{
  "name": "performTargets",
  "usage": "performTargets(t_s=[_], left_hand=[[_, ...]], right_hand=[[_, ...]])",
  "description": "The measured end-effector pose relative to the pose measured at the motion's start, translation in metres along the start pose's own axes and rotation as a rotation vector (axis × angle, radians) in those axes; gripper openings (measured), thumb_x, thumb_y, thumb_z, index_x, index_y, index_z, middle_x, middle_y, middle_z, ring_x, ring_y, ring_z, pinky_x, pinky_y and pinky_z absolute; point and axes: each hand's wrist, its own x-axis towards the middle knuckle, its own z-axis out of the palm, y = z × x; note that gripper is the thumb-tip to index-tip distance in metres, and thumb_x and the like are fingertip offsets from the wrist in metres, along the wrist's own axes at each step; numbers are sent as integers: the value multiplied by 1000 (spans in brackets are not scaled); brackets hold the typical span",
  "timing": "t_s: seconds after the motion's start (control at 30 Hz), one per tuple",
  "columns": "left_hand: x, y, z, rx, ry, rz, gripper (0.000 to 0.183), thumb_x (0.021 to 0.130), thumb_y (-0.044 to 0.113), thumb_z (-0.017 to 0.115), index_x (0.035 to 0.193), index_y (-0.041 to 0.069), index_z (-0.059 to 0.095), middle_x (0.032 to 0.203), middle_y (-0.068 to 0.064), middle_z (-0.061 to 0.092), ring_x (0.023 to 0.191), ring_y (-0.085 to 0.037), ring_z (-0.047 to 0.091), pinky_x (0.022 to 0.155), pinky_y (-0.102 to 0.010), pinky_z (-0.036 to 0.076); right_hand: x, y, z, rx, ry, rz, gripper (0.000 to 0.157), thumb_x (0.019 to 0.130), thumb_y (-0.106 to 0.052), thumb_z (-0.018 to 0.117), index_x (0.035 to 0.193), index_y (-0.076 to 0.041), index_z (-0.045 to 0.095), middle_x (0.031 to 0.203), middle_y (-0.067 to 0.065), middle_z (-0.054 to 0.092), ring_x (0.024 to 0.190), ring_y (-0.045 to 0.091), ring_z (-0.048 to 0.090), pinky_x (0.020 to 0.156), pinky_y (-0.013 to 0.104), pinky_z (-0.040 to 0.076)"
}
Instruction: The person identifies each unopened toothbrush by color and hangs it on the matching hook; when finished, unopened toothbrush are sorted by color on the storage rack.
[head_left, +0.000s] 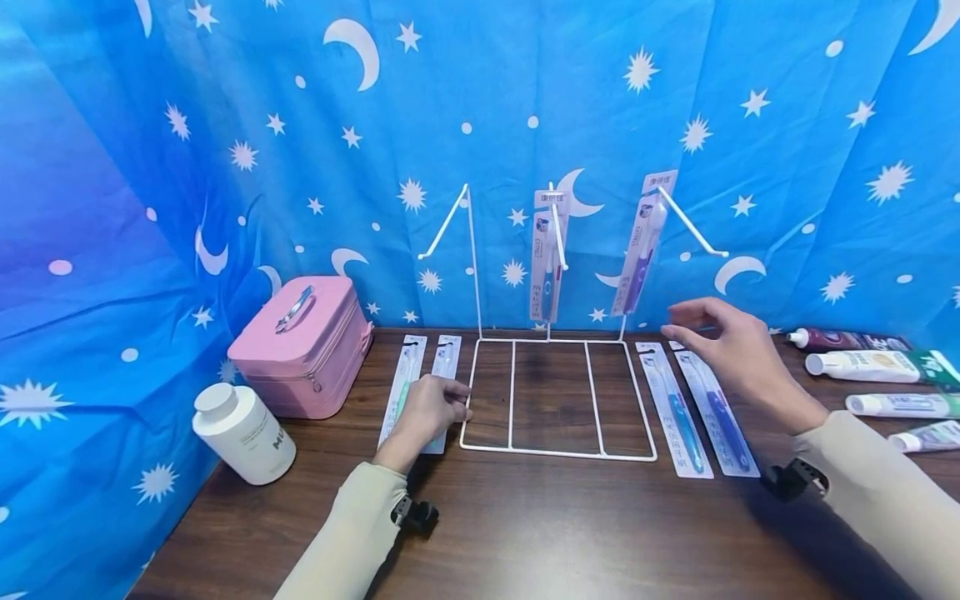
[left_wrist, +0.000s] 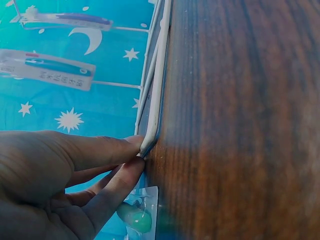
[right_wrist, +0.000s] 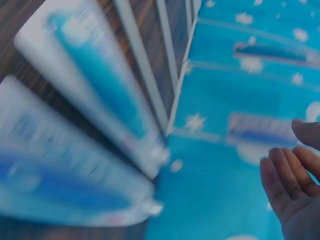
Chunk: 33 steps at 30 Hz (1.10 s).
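The left hand point(head_left: 431, 410) pinches the left edge of the white wire display rack point(head_left: 555, 453) standing on the wooden surface point(head_left: 555, 533); the right hand point(head_left: 726, 343), relaxed and apparently empty, hovers near a hanging packaged purple toothbrush point(head_left: 642, 258).

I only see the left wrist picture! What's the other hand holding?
Observer: Nothing. The right hand is empty.
Child: I see two toothbrush packs hanging on the rack. Does it have another hook?
Observer: Yes, the left hook sticks out with no pack on it.
Child: What's lying on the table just right of the rack?
Observer: Two more packaged toothbrushes, side by side.
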Motion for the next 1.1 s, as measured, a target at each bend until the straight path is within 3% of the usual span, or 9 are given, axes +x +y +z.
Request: performTargets(t_s=[0.27, 0.5, 0.7, 0.97, 1.1], left_hand=[[-2, -2, -2, -12, -2, -14, 27, 73, 2, 81, 100, 5, 75, 76, 0, 70, 67, -8, 63, 60, -25, 49], [-1, 0, -1, -15, -2, 6, 27, 73, 2, 81, 100, 5, 75, 75, 0, 70, 66, -8, 63, 60, -26, 49], [0, 0, 0, 1, 2, 0, 27, 73, 2, 81, 99, 6, 76, 74, 1, 69, 65, -7, 61, 60, -25, 48], [0, 2, -2, 9, 10, -6, 27, 73, 3, 81, 99, 6, 76, 73, 1, 69, 64, -8, 60, 58, -25, 47], [-1, 2, 0, 12, 6, -6, 27, 73, 3, 81, 99, 6, 76, 73, 2, 69, 64, -7, 60, 59, -25, 47]], right_hand=[[5, 52, 1, -39, -146, 207, 53, 94, -43, 61, 124, 0, 57, 119, 26, 59, 110, 43, 53, 88, 57, 41], [8, 83, 2, -122, -294, 353, 67, 91, -49, 63, 125, 8, 52, 116, 32, 53, 101, 45, 52, 83, 60, 44], [10, 90, 4, -131, -343, 418, 76, 86, -55, 65, 122, 10, 52, 113, 31, 55, 96, 42, 50, 80, 55, 45], [15, 87, 5, -160, -334, 387, 49, 90, -35, 67, 107, 10, 60, 99, 25, 60, 87, 36, 52, 71, 45, 44], [12, 84, 2, -130, -343, 430, 46, 91, -34, 65, 106, 9, 60, 98, 22, 60, 86, 33, 53, 70, 42, 44]])
